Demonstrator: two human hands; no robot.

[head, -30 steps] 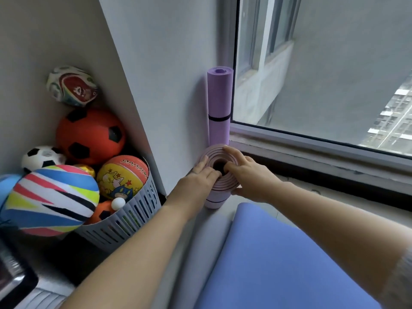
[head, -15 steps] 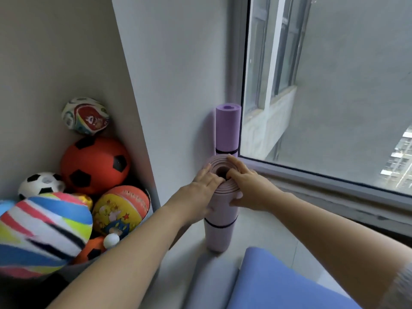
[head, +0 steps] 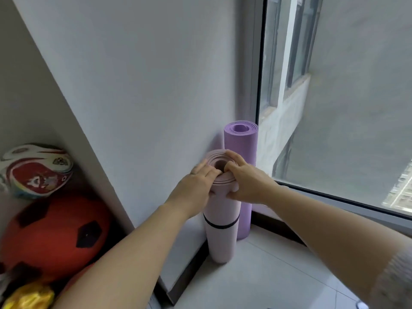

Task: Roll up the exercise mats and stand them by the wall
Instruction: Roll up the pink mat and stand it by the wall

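A rolled pale pink mat (head: 220, 237) with a black strap stands upright on the floor against the white wall (head: 145, 90). Behind it a taller rolled purple mat (head: 242, 148) stands in the corner by the window. My left hand (head: 197, 186) grips the pink roll's top rim from the left, fingers over the spiral end. From the right, my right hand (head: 245, 181) holds the same rim, its thumb under the edge and fingers reaching the centre hole.
A window (head: 334, 97) with a low sill runs along the right. Left of the wall's corner lie several balls, among them an orange-red football (head: 55, 235) and a white patterned ball (head: 35, 170). Pale floor tiles (head: 267, 282) spread in front.
The view has risen and tilted up: the blue mat on the floor is out of frame. The pink roll now stands upright by the wall, both hands still on its top.
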